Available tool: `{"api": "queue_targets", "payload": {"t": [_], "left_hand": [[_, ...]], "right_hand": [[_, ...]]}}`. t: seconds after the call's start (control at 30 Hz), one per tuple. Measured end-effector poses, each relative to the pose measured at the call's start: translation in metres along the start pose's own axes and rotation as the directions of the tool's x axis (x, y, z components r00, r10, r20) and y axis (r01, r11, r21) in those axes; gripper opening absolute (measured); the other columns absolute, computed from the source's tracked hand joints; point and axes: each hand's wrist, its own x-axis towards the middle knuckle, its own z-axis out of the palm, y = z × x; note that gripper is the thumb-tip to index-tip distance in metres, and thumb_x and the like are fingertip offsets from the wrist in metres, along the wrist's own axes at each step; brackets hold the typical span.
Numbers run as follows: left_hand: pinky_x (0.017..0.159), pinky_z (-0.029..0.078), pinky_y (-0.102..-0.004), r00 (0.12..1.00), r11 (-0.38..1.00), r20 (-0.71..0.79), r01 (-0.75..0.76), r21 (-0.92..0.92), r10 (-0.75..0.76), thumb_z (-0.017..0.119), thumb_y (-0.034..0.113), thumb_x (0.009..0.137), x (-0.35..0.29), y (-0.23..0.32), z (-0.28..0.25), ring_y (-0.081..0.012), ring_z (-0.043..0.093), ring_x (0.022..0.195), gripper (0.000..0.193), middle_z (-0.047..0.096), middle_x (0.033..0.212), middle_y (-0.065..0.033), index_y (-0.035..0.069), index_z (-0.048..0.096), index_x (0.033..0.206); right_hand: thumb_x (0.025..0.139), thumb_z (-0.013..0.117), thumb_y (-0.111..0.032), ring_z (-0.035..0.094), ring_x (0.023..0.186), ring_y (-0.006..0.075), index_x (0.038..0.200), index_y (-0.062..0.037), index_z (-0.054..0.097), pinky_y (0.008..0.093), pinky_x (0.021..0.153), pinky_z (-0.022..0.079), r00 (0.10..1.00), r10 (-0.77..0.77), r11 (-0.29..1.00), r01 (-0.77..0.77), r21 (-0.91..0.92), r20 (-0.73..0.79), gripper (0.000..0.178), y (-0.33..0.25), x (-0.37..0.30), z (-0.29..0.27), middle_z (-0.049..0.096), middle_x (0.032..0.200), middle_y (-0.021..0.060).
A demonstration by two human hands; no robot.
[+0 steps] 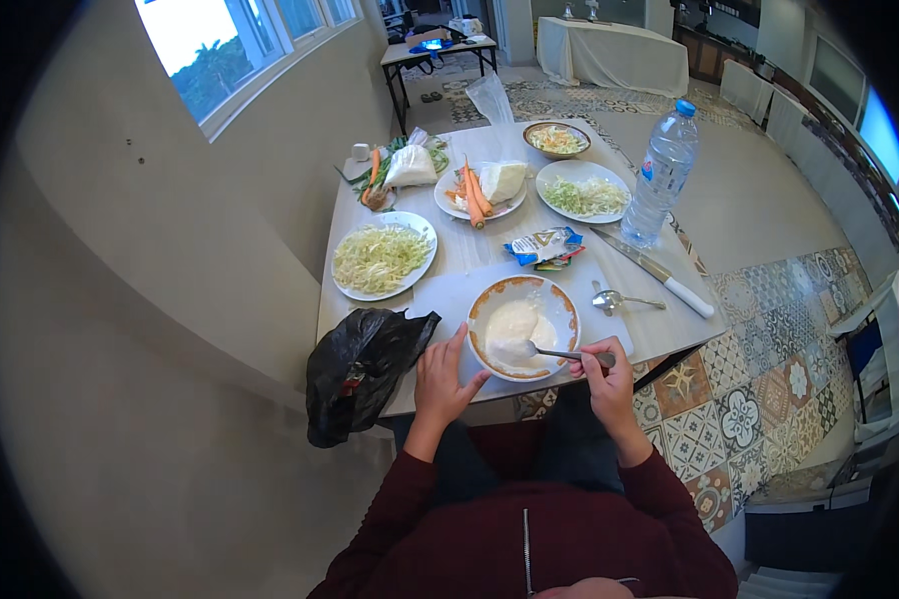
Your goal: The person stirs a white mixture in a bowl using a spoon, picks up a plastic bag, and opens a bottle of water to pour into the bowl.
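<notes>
A white bowl (pixel 569 304) with an orange-brown patterned rim stands near the table's front edge, holding a pale, creamy batter (pixel 514 324). My right hand (pixel 609 384) is closed around the handle of a metal spoon (pixel 561 353), whose head dips into the batter. At the bowl's left side, my left hand (pixel 445 384) lies with its fingers apart, fingertips and thumb against the rim. A crumpled black plastic bag (pixel 355 374) is just left of that hand. Another metal spoon (pixel 629 300) rests right of the bowl.
Plates of shredded cabbage (pixel 380 258), carrots with a cabbage piece (pixel 504 182), and sliced greens (pixel 584 193) fill the table's middle. Behind them sits a bowl of shredded vegetables (pixel 557 140). A white-handled knife (pixel 659 272), water bottle (pixel 659 180) and small packets (pixel 543 246) lie to the right.
</notes>
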Motion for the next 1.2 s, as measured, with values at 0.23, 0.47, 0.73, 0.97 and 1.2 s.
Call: {"api": "queue_targets", "payload": {"t": [0.23, 0.47, 0.73, 0.97, 1.2], "left_hand": [[0.1, 0.036, -0.0442, 1.0, 0.999, 0.02, 0.023, -0.022, -0.023, 0.059, 0.06, 0.085, 0.002, 0.003, -0.001, -0.0327, 0.051, 0.113, 0.081, 0.059, 0.118, -0.0133, 0.008, 0.041, 0.145], [0.097, 0.037, -0.0442, 1.0, 1.0, 0.001, 0.001, -0.006, -0.001, 0.057, 0.061, 0.085, 0.001, 0.002, 0.002, -0.0319, 0.051, 0.11, 0.082, 0.058, 0.115, -0.012, 0.009, 0.04, 0.145], [0.097, 0.037, -0.0443, 1.0, 1.0, 0.01, 0.007, -0.016, -0.006, 0.058, 0.061, 0.085, 0.001, 0.003, 0.001, -0.0323, 0.051, 0.111, 0.082, 0.058, 0.116, -0.0125, 0.009, 0.04, 0.145], [0.098, 0.037, -0.0435, 1.0, 1.0, 0.012, 0.011, -0.014, -0.01, 0.058, 0.061, 0.085, 0.001, 0.001, 0.0, -0.0327, 0.052, 0.112, 0.081, 0.059, 0.118, -0.0136, 0.007, 0.041, 0.144], [0.098, 0.037, -0.0447, 1.0, 1.0, 0.003, 0.003, -0.025, -0.003, 0.057, 0.062, 0.085, 0.001, 0.0, 0.003, -0.0324, 0.051, 0.111, 0.081, 0.058, 0.116, -0.0124, 0.009, 0.04, 0.145]], "right_hand": [[0.094, 0.055, -0.001, 0.068, 0.079, 0.0204, 0.099, 0.0022, 0.058, 0.03, 0.074, 0.054, 0.979, -0.141, 0.952, 0.174, -0.251, 0.145, 0.007, 0.016, 0.016, -0.007, 0.066, 0.088, 0.0125], [0.091, 0.059, -0.003, 0.067, 0.088, 0.0293, 0.1, -0.0012, 0.063, 0.0347, 0.079, 0.052, 0.92, -0.374, 0.806, 0.385, -0.45, 0.117, 0.01, 0.01, 0.05, -0.026, 0.068, 0.093, 0.0152], [0.088, 0.057, 0.004, 0.068, 0.087, 0.0284, 0.096, -0.0008, 0.065, 0.0337, 0.079, 0.053, 0.912, -0.213, 0.86, 0.345, -0.375, 0.35, 0.011, -0.016, 0.027, -0.023, 0.069, 0.091, 0.0142], [0.081, 0.055, 0.012, 0.069, 0.086, 0.0278, 0.094, 0.0004, 0.065, 0.0328, 0.074, 0.056, 0.923, -0.184, 0.768, 0.349, -0.537, 0.337, 0.02, -0.038, 0.04, -0.06, 0.068, 0.089, 0.0139], [0.081, 0.056, 0.011, 0.068, 0.09, 0.03, 0.094, -0.0006, 0.065, 0.0354, 0.081, 0.054, 0.898, -0.202, 0.823, 0.372, -0.428, 0.392, 0.02, -0.018, 0.03, -0.026, 0.07, 0.093, 0.0147]]}}
